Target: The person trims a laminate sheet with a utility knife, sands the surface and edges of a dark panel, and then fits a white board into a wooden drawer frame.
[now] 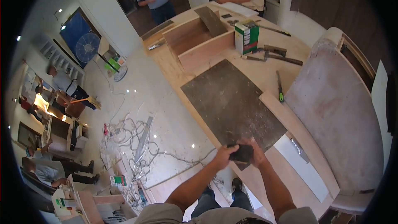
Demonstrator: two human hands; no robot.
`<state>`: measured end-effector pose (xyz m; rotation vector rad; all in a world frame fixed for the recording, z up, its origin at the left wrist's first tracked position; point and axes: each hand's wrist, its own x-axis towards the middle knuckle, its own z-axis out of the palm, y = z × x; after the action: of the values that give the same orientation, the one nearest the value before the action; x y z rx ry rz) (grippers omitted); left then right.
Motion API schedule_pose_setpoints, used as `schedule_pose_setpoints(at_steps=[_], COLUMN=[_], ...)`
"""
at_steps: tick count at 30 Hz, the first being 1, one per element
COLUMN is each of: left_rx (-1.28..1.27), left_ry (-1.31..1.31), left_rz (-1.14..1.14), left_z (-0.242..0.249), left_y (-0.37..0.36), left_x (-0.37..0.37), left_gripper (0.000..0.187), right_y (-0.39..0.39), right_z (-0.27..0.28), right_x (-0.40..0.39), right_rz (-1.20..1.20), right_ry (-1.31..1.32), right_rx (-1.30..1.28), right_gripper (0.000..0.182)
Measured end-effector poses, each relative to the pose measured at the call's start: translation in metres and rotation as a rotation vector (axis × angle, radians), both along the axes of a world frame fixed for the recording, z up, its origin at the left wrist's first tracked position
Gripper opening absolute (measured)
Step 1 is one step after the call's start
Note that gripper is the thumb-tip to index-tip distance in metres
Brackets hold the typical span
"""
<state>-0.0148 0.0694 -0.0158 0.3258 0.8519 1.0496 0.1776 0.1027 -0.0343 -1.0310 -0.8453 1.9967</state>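
A pale wooden bench (267,74) carries a dark brown sheet (228,95), spread flat across its middle. Beyond it sits an open wooden box (207,53), with a green-and-white tin (246,40) just beside. Near the tin lie a hammer (285,59) and other tools; a green-handled tool (281,96) rests farther right. A white strip (300,168) lies at the near end.

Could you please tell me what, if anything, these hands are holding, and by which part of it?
A small dark object, its exact kind unclear: the left hand grips its left side; the right hand is at its right side, grip unclear.
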Motion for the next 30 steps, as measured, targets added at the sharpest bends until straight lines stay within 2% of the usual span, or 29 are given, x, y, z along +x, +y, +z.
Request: schedule_pose_setpoints(at_steps=[1,3,4,6,7,9,10,11,13,14,15,17,19,20,24,26,30], left_rx=[-0.003,-0.066,-0.085,-0.146,-0.145,0.164,0.261,0.330,0.478,0.553,0.632,0.590,0.505,0.513,0.448,0.429,0.435], left_ry=[0.033,0.090,0.108,0.143,0.232,0.837,1.053,1.288,1.619,1.826,2.030,2.023,2.057,2.077,2.113,2.111,2.104], left_rz=[-0.067,-0.218,-0.197,-0.156,-0.164,-0.307,-0.235,-0.153,0.078,0.091,0.106,-0.070,-0.271,-0.258,-0.312,-0.338,-0.313], left_z=[-0.016,-0.027,-0.025,-0.027,-0.030,-0.060,-0.051,-0.043,-0.042,-0.049,-0.054,-0.065,-0.092,-0.096,-0.090,-0.079,-0.083], left_y=[-0.002,-0.002,0.001,0.002,0.004,0.027,0.034,0.041,0.080,0.101,0.119,0.134,0.143,0.145,0.137,0.144,0.143], left_x=[0.009,0.014,0.018,0.031,0.036,0.023,0.019,0.014,-0.009,-0.024,-0.036,-0.056,-0.067,-0.067,-0.065,-0.065,-0.065], left_gripper=[0.037,0.037,0.035,0.033,0.038,0.043,0.048,0.054,0.059,0.062,0.065,0.068,0.073,0.073,0.072,0.072,0.074], right_y=[-0.012,-0.028,-0.033,-0.047,-0.048,-0.049,-0.050,-0.045,-0.032,-0.026,-0.017,-0.003,0.008,0.013,0.007,0.006,0.008], right_z=[0.016,0.018,0.013,-0.027,-0.034,-0.040,-0.031,-0.021,-0.032,-0.034,-0.027,-0.016,-0.040,-0.054,-0.081,-0.079,-0.052], right_x=[0.003,0.009,0.010,0.011,0.009,0.015,0.016,0.017,0.025,0.028,0.023,0.003,-0.019,-0.029,-0.062,-0.068,-0.060], right_rz=[0.034,0.007,0.003,-0.107,-0.166,-0.312,-0.386,-0.452,-0.327,-0.252,-0.176,-0.006,0.136,0.211,0.432,0.482,0.729], right_ry=[0.313,0.573,0.704,0.406,0.254,0.077,-0.013,-0.237,-0.672,-0.881,-1.080,-1.476,-1.446,-1.428,-1.400,-1.433,-1.401], right_rx=[-0.278,-0.245,-0.234,-0.213,-0.201,-0.215,-0.221,-0.196,0.314,0.578,0.737,1.059,1.187,1.245,1.168,1.079,1.129], right_gripper=[0.085,0.084,0.084,0.072,0.066,0.055,0.049,0.051,0.056,0.059,0.062,0.068,0.069,0.070,0.073,0.075,0.073])
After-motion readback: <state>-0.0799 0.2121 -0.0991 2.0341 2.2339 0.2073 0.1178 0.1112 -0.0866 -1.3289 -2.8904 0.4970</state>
